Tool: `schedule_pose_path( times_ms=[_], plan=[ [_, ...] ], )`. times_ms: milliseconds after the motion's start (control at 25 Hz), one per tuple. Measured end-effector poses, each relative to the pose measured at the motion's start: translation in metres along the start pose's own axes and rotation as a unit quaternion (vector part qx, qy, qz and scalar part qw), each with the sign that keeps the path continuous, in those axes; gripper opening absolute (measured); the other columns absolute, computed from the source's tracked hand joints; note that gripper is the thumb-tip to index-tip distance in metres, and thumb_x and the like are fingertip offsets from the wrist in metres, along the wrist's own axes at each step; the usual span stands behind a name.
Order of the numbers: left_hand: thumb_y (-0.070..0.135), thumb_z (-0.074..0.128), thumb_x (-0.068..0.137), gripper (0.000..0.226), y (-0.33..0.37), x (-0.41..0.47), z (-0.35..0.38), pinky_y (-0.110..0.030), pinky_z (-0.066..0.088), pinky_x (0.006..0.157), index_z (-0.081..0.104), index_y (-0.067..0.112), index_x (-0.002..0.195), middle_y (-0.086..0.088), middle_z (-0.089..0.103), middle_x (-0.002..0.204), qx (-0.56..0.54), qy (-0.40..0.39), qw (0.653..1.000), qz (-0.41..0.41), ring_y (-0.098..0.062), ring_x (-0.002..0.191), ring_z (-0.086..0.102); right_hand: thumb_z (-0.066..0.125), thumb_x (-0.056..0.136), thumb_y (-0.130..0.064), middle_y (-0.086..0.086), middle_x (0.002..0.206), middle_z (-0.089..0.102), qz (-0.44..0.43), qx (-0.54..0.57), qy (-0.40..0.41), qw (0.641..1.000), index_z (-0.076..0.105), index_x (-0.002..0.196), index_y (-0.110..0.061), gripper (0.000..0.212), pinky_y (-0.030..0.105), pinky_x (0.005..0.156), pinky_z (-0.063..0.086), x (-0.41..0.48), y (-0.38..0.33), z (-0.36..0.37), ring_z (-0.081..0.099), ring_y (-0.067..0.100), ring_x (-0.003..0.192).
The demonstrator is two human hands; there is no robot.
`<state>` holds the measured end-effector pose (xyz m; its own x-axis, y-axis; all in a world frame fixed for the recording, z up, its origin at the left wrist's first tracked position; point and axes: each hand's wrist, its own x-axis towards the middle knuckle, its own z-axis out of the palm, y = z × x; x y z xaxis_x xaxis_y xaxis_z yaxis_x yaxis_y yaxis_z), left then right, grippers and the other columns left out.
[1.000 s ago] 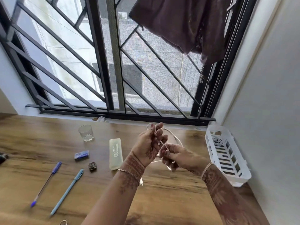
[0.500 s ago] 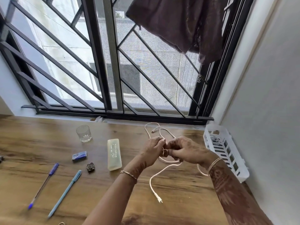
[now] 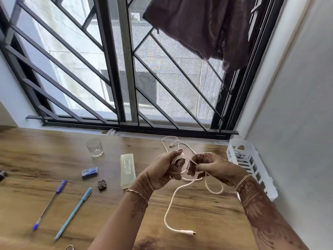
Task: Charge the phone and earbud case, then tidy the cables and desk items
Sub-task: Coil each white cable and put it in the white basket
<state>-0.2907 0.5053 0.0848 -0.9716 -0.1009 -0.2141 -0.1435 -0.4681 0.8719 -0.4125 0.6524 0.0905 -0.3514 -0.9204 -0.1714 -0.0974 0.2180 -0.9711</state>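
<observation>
Lower now dangles the cable (image 3: 170, 206), basket (image 3: 271, 190) right, pens (image 3: 73, 212) left.

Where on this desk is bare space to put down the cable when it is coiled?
Bare wood lies left of the glass, and at the front between the light blue pen and the loose end of the cable, though the left forearm crosses above it. It is crowded between the purple pen and the pale case.

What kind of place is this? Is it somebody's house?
Probably someone's home. A pen and a glass sit on the wooden desk, a cloth hangs at the barred window, and the left hand and right hand hold a white cable.
</observation>
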Motion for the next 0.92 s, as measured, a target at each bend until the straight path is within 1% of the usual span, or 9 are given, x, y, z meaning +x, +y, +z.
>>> schedule_pose_path(
  times_ms=[160, 280, 320, 400, 440, 560, 720, 800, 920],
  plan=[
    [0.035, 0.035, 0.098, 0.043, 0.002, 0.005, 0.001, -0.018, 0.03, 0.044, 0.046, 0.013, 0.063, 0.008, 0.028, 0.046, -0.115, -0.002, 0.993, 0.029, -0.004, 0.035, 0.023, 0.037, 0.084, 0.009, 0.008, 0.088, 0.074, 0.03, 0.016, 0.003, 0.999, 0.071, 0.082, -0.01, 0.039, 0.025, 0.081, 0.045, 0.01, 0.009, 0.014, 0.065, 0.014, 0.084],
    [0.034, 0.033, 0.101, 0.039, 0.008, 0.007, 0.004, -0.02, 0.045, 0.052, 0.049, 0.013, 0.072, 0.007, 0.037, 0.047, -0.213, 0.033, 0.972, 0.095, -0.007, 0.038, 0.04, 0.033, 0.083, 0.011, 0.011, 0.084, 0.069, 0.093, 0.041, -0.028, 0.994, 0.064, 0.083, -0.005, 0.035, 0.028, 0.069, 0.054, 0.006, 0.01, 0.026, 0.062, 0.018, 0.071],
    [0.033, 0.032, 0.102, 0.039, 0.011, 0.01, 0.004, -0.023, 0.05, 0.061, 0.05, 0.011, 0.075, 0.006, 0.042, 0.048, -0.233, 0.051, 0.963, 0.126, -0.008, 0.041, 0.046, 0.036, 0.079, 0.01, 0.011, 0.081, 0.064, 0.108, 0.02, -0.05, 0.993, 0.062, 0.081, -0.005, 0.031, 0.028, 0.063, 0.055, 0.003, 0.01, 0.032, 0.058, 0.018, 0.066],
    [0.031, 0.031, 0.102, 0.04, 0.018, 0.016, 0.002, -0.031, 0.05, 0.081, 0.052, 0.008, 0.077, 0.001, 0.051, 0.053, -0.249, 0.085, 0.947, 0.185, -0.011, 0.047, 0.054, 0.037, 0.072, 0.009, 0.008, 0.074, 0.06, 0.118, -0.05, -0.095, 0.987, 0.059, 0.076, -0.008, 0.028, 0.024, 0.05, 0.049, -0.004, 0.012, 0.044, 0.051, 0.013, 0.056],
    [0.029, 0.031, 0.103, 0.04, 0.02, 0.019, 0.0, -0.031, 0.052, 0.082, 0.053, 0.006, 0.078, -0.002, 0.056, 0.055, -0.241, 0.107, 0.942, 0.206, -0.012, 0.05, 0.058, 0.036, 0.069, 0.007, 0.004, 0.07, 0.06, 0.107, -0.074, -0.115, 0.985, 0.057, 0.072, -0.01, 0.027, 0.021, 0.047, 0.044, -0.006, 0.013, 0.05, 0.049, 0.01, 0.053],
    [0.022, 0.029, 0.103, 0.039, 0.015, 0.032, -0.011, -0.027, 0.057, 0.07, 0.056, 0.0, 0.085, -0.01, 0.07, 0.066, -0.148, 0.157, 0.947, 0.237, -0.019, 0.06, 0.068, 0.036, 0.062, 0.002, -0.01, 0.055, 0.063, 0.057, -0.117, -0.159, 0.979, 0.059, 0.068, -0.01, 0.026, 0.021, 0.056, 0.042, -0.011, 0.012, 0.059, 0.052, 0.004, 0.052],
    [0.013, 0.027, 0.104, 0.033, -0.015, 0.043, -0.023, -0.037, 0.053, 0.089, 0.056, 0.001, 0.094, -0.011, 0.073, 0.083, 0.021, 0.179, 0.96, 0.215, -0.028, 0.083, 0.068, 0.037, 0.069, 0.013, -0.011, 0.058, 0.062, 0.019, -0.163, -0.192, 0.968, 0.061, 0.065, -0.009, 0.033, 0.025, 0.072, 0.048, -0.016, 0.0, 0.054, 0.057, 0.008, 0.061],
    [0.014, 0.027, 0.104, 0.03, -0.027, 0.041, -0.025, -0.039, 0.049, 0.093, 0.055, 0.004, 0.096, -0.01, 0.071, 0.088, 0.12, 0.18, 0.958, 0.189, -0.028, 0.087, 0.065, 0.036, 0.065, 0.008, -0.005, 0.056, 0.057, 0.003, -0.123, -0.155, 0.98, 0.055, 0.061, -0.012, 0.027, 0.019, 0.063, 0.045, -0.02, -0.007, 0.054, 0.053, 0.007, 0.056],
    [0.016, 0.029, 0.104, 0.03, -0.03, 0.029, -0.024, -0.026, 0.051, 0.081, 0.056, 0.005, 0.096, -0.005, 0.069, 0.087, 0.226, 0.164, 0.948, 0.154, -0.013, 0.08, 0.067, 0.031, 0.073, 0.014, -0.006, 0.049, 0.047, 0.003, -0.001, -0.011, 1.0, 0.049, 0.062, -0.009, 0.032, 0.015, 0.051, 0.038, -0.022, -0.009, 0.044, 0.045, 0.006, 0.05]
  ],
)
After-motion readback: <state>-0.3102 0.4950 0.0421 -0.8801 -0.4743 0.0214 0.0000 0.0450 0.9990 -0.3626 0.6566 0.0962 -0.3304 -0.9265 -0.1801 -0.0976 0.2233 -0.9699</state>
